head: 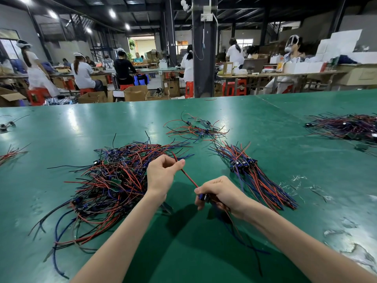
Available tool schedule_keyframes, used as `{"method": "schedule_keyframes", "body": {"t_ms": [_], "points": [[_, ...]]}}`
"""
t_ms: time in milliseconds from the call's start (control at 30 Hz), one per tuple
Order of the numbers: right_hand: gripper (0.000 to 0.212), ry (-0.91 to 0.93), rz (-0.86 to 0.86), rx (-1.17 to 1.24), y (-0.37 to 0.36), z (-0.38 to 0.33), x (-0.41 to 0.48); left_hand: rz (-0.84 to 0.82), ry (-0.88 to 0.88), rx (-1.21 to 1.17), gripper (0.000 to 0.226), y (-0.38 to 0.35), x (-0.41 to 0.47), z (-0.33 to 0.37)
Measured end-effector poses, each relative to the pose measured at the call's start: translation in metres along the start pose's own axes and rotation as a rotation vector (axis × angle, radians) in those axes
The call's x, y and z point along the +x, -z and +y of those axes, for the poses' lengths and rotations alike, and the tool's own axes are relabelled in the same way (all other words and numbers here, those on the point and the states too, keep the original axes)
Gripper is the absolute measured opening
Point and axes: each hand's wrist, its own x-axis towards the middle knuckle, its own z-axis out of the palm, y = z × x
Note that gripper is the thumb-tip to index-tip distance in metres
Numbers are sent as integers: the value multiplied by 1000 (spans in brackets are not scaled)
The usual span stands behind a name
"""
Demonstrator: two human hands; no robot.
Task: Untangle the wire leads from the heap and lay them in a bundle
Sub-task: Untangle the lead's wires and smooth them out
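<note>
- Holding one thin red wire lead (188, 177) stretched in the air btw. both hands, above the smooth green worktop (285, 144).
- The left hand (161, 176) pinches the upper part of this lead w/ thumb and curled fingers; the lead goes on past the thumb, toward the back.
- The right hand (218, 193) is curled round the lower end and grips a small blue component (204, 197) on the lead; thin red and blue tails hang from under this hand to the worktop.
- The big tangled heap of red, blue and black wire leads (106, 180) lies on the worktop just beside the left hand, on its left; small blue parts and green boards are mixed in.
- The neat bundle of red and blue leads (255, 176) lies right of the hands, near the right hand but apart from it; its blue components sit together and the wires run approx. parallel.
- A small loose scatter of red and black leads (195, 129) lies farther back, behind the bundle.
- Background: people sit at other tables on red plastic stools (232, 88), w/ cardboard boxes (134, 92) on the floor.
</note>
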Motion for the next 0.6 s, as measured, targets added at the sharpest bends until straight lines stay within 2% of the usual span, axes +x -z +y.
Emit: {"method": "schedule_keyframes", "body": {"t_ms": [267, 600], "points": [[28, 3, 6, -40, -2, 1, -1, 91, -190, 207, 27, 6, 4, 0], [30, -15, 1, -59, -1, 6, 2, 183, -151, 236, 20, 13, 11, -1]]}}
